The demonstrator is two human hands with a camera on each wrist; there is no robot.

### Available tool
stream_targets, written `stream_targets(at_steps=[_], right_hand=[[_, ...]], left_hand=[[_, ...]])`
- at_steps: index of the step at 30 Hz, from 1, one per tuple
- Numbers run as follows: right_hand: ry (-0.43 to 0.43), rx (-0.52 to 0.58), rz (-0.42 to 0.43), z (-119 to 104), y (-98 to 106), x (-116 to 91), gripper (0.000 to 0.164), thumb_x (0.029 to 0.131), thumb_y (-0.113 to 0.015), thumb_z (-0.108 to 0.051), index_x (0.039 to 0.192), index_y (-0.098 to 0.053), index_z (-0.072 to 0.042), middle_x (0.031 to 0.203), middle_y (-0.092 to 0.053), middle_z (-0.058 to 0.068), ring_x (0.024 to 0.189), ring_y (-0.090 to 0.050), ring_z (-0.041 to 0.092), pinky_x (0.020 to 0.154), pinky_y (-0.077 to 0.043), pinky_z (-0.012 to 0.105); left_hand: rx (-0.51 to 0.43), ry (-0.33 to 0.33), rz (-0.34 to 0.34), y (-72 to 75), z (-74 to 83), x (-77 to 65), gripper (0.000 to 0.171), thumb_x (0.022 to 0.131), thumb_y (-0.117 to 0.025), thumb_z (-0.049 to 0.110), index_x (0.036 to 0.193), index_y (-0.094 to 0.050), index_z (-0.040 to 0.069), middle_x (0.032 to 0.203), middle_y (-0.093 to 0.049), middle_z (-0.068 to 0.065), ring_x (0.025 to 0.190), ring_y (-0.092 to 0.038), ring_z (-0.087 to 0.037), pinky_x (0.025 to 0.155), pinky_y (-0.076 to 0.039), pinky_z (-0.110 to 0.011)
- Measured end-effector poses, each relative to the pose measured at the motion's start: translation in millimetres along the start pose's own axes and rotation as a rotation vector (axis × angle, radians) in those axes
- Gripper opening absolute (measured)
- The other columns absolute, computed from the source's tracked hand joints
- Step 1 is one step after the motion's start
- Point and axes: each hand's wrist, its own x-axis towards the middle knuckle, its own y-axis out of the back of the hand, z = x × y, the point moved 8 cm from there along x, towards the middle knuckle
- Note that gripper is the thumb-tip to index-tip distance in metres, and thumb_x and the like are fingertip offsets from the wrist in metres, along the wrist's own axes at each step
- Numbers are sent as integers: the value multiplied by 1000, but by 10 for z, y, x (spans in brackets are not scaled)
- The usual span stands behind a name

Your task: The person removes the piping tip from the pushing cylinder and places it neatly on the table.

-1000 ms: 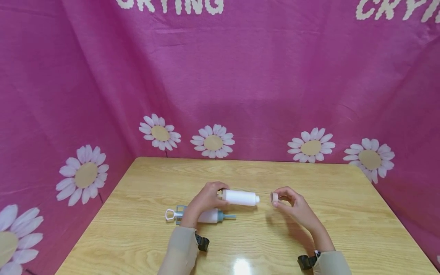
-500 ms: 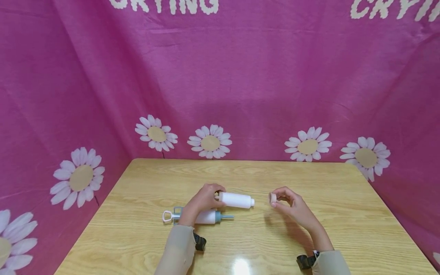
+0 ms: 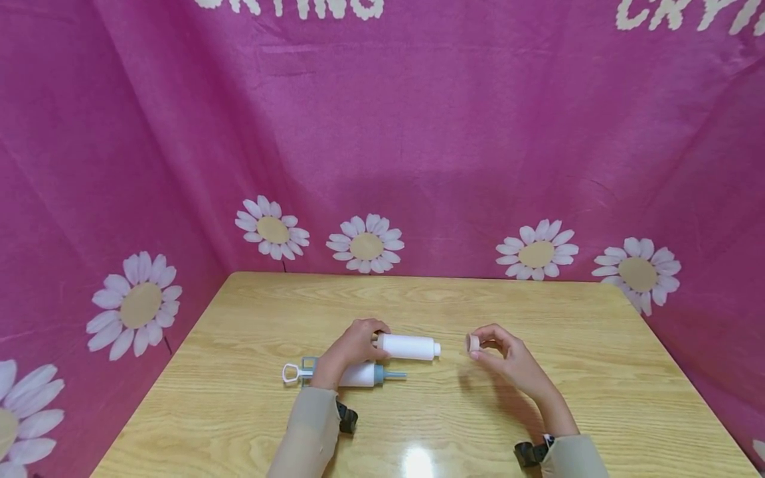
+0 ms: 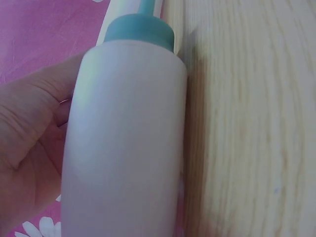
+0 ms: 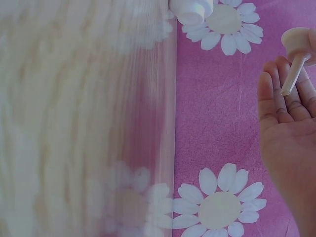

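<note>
My left hand (image 3: pixel 361 340) grips a white plastic bottle (image 3: pixel 409 346) at its left end. The bottle lies sideways, its bare neck facing right. Across a gap, my right hand (image 3: pixel 508 355) pinches a beige cap (image 3: pixel 473 342) between thumb and fingertips. A thin spout (image 5: pixel 292 76) on that cap shows in the right wrist view, over the fingers. Under my left wrist lies a second bottle (image 3: pixel 358 375) with a teal cap (image 3: pixel 379 374) and nozzle and a white loop handle (image 3: pixel 291 373); my forearm hides part of it. It fills the left wrist view.
A wooden table (image 3: pixel 478 425) bears these things, with a bright light reflection near its front. Behind and beside it hangs a magenta cloth (image 3: pixel 418 133) printed with daisies.
My left hand and the white bottle have shifted slightly left, widening the gap to the cap. My right hand has stayed nearly still, holding the cap. The teal-capped bottle has stayed put.
</note>
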Motion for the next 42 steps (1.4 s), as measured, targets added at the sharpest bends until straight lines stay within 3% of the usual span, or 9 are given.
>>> stream_targets(at_steps=[11, 16, 20, 23, 29, 34, 37, 42], right_hand=[[-5, 2, -12, -11, -10, -9, 23, 93, -65, -13, 115, -60, -6, 110, -64, 3, 100, -57, 2, 91, -47, 25], [-5, 16, -19, -14, -18, -13, 23, 94, -65, -12, 115, -60, -6, 111, -64, 1, 101, -56, 1, 91, -47, 24], [-9, 3, -10, -7, -16, -6, 23, 93, -65, -13, 115, -60, -6, 110, -64, 2, 101, -56, 1, 91, -47, 24], [-16, -14, -4, 5, -17, 4, 23, 93, -66, -14, 115, -60, -7, 109, -65, 2, 100, -56, 1, 92, -47, 26], [-30, -23, 2, 33, -46, 32, 24, 93, -66, -16, 115, -61, -8, 109, -64, 4, 101, -56, 1, 95, -48, 30], [-39, -39, 11, 34, -91, 55, 24, 93, -68, -18, 114, -61, -9, 107, -65, 1, 100, -56, 0, 93, -49, 27], [-42, -39, 15, 15, -127, 73, 24, 92, -69, -18, 113, -62, -9, 105, -65, 1, 98, -57, 0, 92, -49, 26], [-41, -35, -7, -13, -210, 99, 23, 91, -69, -19, 111, -63, -10, 103, -66, 1, 97, -58, 1, 91, -49, 27]], left_hand=[[-26, -22, 6, 2, -12, -13, 41, 82, -80, 18, 118, -66, 4, 121, -66, -12, 98, -57, -20, 87, -52, -35], [-61, -21, 27, 23, -18, -33, 50, 83, -79, 21, 127, -61, 4, 131, -62, -12, 113, -60, -25, 96, -53, -40], [-84, -43, 84, 73, 26, -55, 56, 86, -76, 25, 134, -56, 6, 138, -57, -10, 127, -55, -29, 106, -47, -45], [-88, -101, 140, 110, 120, -79, 56, 86, -75, 24, 135, -55, 7, 139, -56, -10, 123, -57, -31, 104, -48, -45], [-118, -218, 277, 137, 335, -165, 53, 84, -78, 19, 132, -59, 8, 134, -61, -11, 108, -63, -30, 83, -58, -42], [-116, -353, 388, 122, 540, -245, 52, 80, -81, 18, 127, -62, 7, 127, -65, -8, 121, -61, -23, 96, -55, -38], [-113, -408, 406, 83, 657, -268, 52, 79, -82, 20, 127, -63, 8, 126, -67, -6, 121, -62, -20, 101, -52, -33], [-109, -446, 378, -19, 810, -284, 51, 79, -82, 20, 126, -63, 12, 125, -67, -4, 120, -62, -18, 102, -51, -30]])
